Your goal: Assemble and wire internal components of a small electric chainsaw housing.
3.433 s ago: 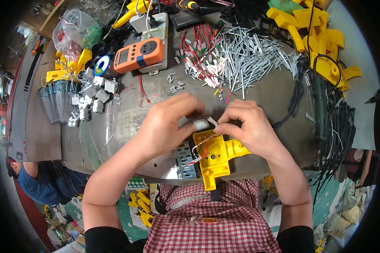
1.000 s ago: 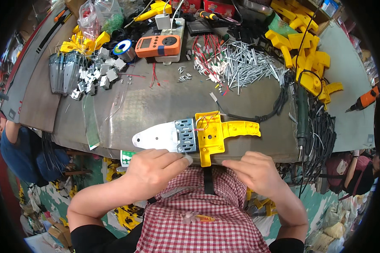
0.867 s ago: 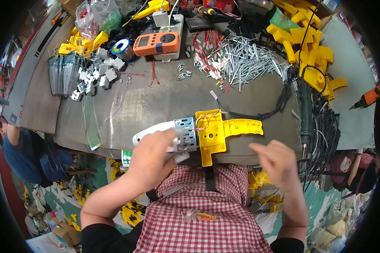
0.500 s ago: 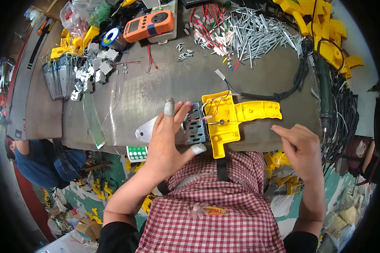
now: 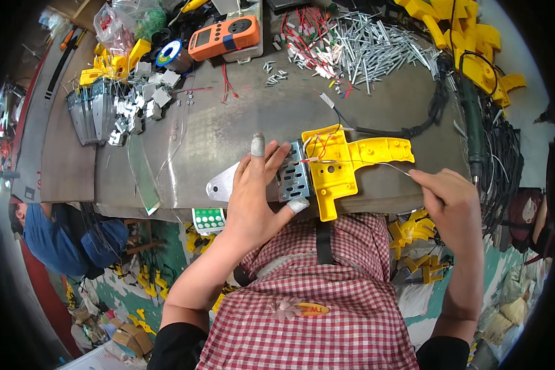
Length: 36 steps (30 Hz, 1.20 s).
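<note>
A yellow plastic half-shell (image 5: 334, 185) with a handle-like arm lies open side up on the bench. Thin red and dark wires (image 5: 320, 146) run inside it. Against its left side sits a perforated metal bracket (image 5: 294, 174), joined by a flat pointed metal plate (image 5: 221, 185). My left hand (image 5: 250, 191), with wrapped tips on the thumb and one finger, lies spread over the bracket and plate. My right hand (image 5: 453, 203) pinches the end of a thin wire (image 5: 376, 162), stretched across the shell toward the red wires by the bracket.
A black cable (image 5: 388, 132) runs from the shell rightward. Beyond are loose metal pins (image 5: 382, 52), an orange meter (image 5: 225, 37), a solder spool (image 5: 171, 55) and grey blocks (image 5: 145, 102). Yellow shells (image 5: 475, 43) pile up far right. A person in blue (image 5: 68, 240) sits at left.
My right hand has moved slightly right with the wire. The wire now crosses the shell farther from me, off its round hole. My left hand stays spread over the bracket.
</note>
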Motion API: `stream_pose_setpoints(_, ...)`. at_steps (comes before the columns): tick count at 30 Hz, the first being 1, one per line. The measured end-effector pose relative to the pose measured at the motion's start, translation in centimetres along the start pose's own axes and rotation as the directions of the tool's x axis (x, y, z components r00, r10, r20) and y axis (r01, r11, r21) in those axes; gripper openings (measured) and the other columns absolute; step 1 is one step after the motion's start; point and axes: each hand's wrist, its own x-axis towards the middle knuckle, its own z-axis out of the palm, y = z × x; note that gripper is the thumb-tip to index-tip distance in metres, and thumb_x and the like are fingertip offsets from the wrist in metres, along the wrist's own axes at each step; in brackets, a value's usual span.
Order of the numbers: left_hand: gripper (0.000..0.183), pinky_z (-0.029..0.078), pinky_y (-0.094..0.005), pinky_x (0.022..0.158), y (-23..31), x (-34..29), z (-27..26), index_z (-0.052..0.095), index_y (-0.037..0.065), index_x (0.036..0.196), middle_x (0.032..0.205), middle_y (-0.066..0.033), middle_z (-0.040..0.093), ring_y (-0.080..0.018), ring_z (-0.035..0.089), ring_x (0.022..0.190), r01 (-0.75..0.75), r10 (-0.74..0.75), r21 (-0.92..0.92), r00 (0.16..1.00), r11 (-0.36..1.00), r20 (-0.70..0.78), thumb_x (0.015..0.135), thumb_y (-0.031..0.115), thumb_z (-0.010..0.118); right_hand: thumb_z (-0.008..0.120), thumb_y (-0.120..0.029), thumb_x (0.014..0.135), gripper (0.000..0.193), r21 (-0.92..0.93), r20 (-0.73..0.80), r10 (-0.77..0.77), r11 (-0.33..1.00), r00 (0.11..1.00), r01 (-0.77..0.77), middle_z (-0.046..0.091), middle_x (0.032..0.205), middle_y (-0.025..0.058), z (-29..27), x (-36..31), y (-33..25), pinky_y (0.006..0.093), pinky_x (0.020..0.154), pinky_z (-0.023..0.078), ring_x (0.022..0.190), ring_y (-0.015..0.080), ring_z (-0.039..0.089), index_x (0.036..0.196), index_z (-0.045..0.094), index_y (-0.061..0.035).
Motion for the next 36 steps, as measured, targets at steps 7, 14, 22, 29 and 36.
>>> stream_pose_setpoints(7, 0.097, 0.027, -0.0439, 0.107, -0.7, -0.2, 0.4, 0.015, -0.002, 0.139, 0.139, -0.0127, 0.044, -0.0311, 0.036, 0.132, -0.08, 0.08, -0.003, 0.993, 0.997, -0.082, 0.067, 0.017, 0.078, 0.062, 0.004, 0.071, 0.024, 0.175, 0.08, -0.053, 0.984, 0.995, 0.039, 0.061, 0.072, 0.0133, 2.0, 1.1, -0.4, 0.0364, 0.061, 0.046, 0.065, 0.0284, 0.059, 0.094, 0.067, 0.0002)
stream_pose_setpoints(14, 0.104, 0.024, -0.0465, 0.108, -0.2, 0.2, -0.6, 0.01, -0.004, 0.142, 0.14, -0.009, 0.044, -0.0275, 0.035, 0.133, 0.018, -0.018, 0.013, 0.999, 1.0, 0.038, 0.067, 0.02, 0.077, 0.063, 0.003, 0.072, 0.024, 0.2, 0.164, -0.025, 0.98, 0.986, -0.008, 0.06, 0.07, 0.013, 2.6, 2.5, -1.4, 0.037, 0.062, 0.046, 0.065, 0.0287, 0.058, 0.096, 0.067, -0.0022)
stream_pose_setpoints(22, 0.098, 0.023, -0.0457, 0.108, -0.3, 0.2, -0.2, 0.019, -0.002, 0.142, 0.141, -0.0083, 0.042, -0.0268, 0.036, 0.132, 0.004, -0.004, -0.03, 1.0, 1.0, -0.002, 0.066, 0.022, 0.077, 0.064, 0.002, 0.069, 0.03, 0.11, 0.211, -0.043, 0.994, 0.976, 0.021, 0.053, 0.065, 0.0099, 2.0, 2.0, -1.8, 0.0376, 0.059, 0.044, 0.061, 0.027, 0.053, 0.098, 0.066, -0.0032)
stream_pose_setpoints(29, 0.094, 0.023, -0.0454, 0.108, -0.2, 0.3, -0.2, 0.026, 0.001, 0.141, 0.139, -0.0105, 0.042, -0.0269, 0.036, 0.131, 0.012, -0.012, -0.043, 1.0, 0.999, 0.006, 0.066, 0.024, 0.077, 0.065, 0.003, 0.066, 0.033, 0.097, 0.177, -0.087, 0.993, 0.98, 0.071, 0.051, 0.064, 0.0088, 1.8, 1.9, -2.3, 0.038, 0.056, 0.043, 0.06, 0.0261, 0.052, 0.099, 0.065, -0.0019)
stream_pose_setpoints(36, 0.097, 0.023, -0.0453, 0.108, -0.3, 0.3, -0.2, 0.022, 0.001, 0.143, 0.14, -0.0105, 0.042, -0.0275, 0.036, 0.131, -0.005, 0.005, -0.041, 1.0, 0.999, -0.002, 0.066, 0.024, 0.077, 0.064, 0.006, 0.066, 0.033, 0.181, 0.166, 0.014, 0.982, 0.986, -0.044, 0.049, 0.061, 0.0092, 2.3, 1.7, -2.1, 0.037, 0.053, 0.041, 0.056, 0.026, 0.049, 0.098, 0.066, -0.002)
